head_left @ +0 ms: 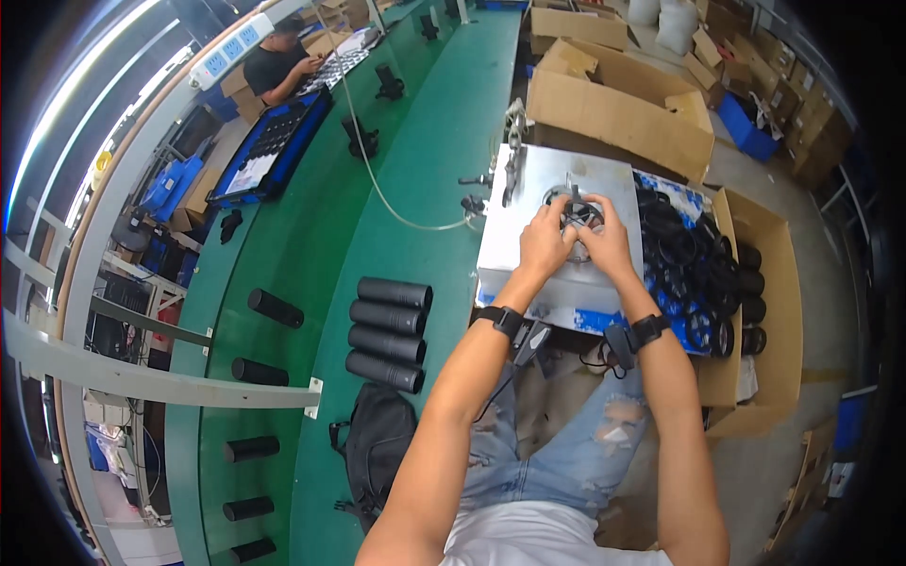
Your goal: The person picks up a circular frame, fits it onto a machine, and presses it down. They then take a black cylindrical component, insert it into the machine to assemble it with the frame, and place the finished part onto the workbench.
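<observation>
Close by, at the bottom, a white shirt and blue jeans with holes. To the left, a black backpack by the right edge of the green bench. Just past it, four big black tubes, side by side near the same edge. Farther left, on a dark green strip, five small black tubes lying in a row.

Next, black straps on both wrists. Left hand bent and narrow, holding the left side of a dark round part. Right hand curled on its right side, thumbs close together. Dark round part near the middle of the top of a silver metal box, too covered by fingers to tell its whole shape.

Past the box's right edge, a pile of black rings, then an open brown carton. At the box's far left corner, a metal clamp. Past its far edge, another brown carton. Over the bench, a thin hose. By the bench's left edge, a blue tray of black parts. Farthest, another person in a dark shirt.
</observation>
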Demonstrator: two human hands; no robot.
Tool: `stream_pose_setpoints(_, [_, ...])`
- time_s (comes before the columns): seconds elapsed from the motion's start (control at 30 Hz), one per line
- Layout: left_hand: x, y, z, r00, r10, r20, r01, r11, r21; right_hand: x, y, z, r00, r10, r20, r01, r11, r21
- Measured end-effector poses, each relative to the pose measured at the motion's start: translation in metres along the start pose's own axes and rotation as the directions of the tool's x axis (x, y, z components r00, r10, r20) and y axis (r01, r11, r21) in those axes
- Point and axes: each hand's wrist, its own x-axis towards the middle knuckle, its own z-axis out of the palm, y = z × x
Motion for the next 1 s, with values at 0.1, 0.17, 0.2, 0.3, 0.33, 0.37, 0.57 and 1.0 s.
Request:
stream_pose_setpoints(0.1, [0.032, -0.017, 0.013, 0.999, -0.043, 0.021, 0.04, 0.99, 0.136, 0.037, 0.021, 0.009, 0.989, -0.12, -0.083, 0.098, 0.968, -0.231])
stream_pose_setpoints(0.17, [0.049, -0.019, 0.021, 0.997, -0.046, 0.057, 0.033, 0.975, 0.218, 0.054, 0.035, 0.005, 0.96, -0.246, -0.133, 0.192, 0.926, -0.325])
stream_pose_setpoints(0.2, [0.059, -0.022, 0.024, 0.997, -0.042, 0.059, 0.029, 0.975, 0.219, 0.062, 0.043, 0.001, 0.916, -0.364, -0.167, 0.266, 0.866, -0.424])
stream_pose_setpoints(0.3, [0.084, -0.049, 0.013, 0.965, -0.09, 0.246, -0.007, 0.93, 0.367, 0.074, 0.042, 0.011, 0.97, -0.221, -0.099, 0.14, 0.845, -0.516])
stream_pose_setpoints(0.33, [0.086, -0.046, 0.015, 0.929, -0.143, 0.34, 0.016, 0.937, 0.35, 0.074, 0.053, 0.005, 0.983, -0.171, -0.07, 0.107, 0.835, -0.54])
stream_pose_setpoints(0.37, [0.087, -0.05, 0.013, 0.925, -0.092, 0.368, -0.027, 0.952, 0.304, 0.072, 0.062, 0.0, 0.984, -0.162, -0.07, 0.098, 0.832, -0.545])
stream_pose_setpoints(0.57, [0.076, -0.067, 0.018, 0.941, -0.009, 0.339, -0.111, 0.937, 0.331, 0.056, 0.048, -0.003, 0.963, -0.205, 0.173, 0.268, 0.729, -0.63])
stream_pose_setpoints(1.0, [0.057, -0.062, 0.012, 0.951, 0.073, 0.301, -0.185, 0.912, 0.366, 0.05, 0.048, 0.012, 0.969, -0.239, 0.061, 0.212, 0.686, -0.696])
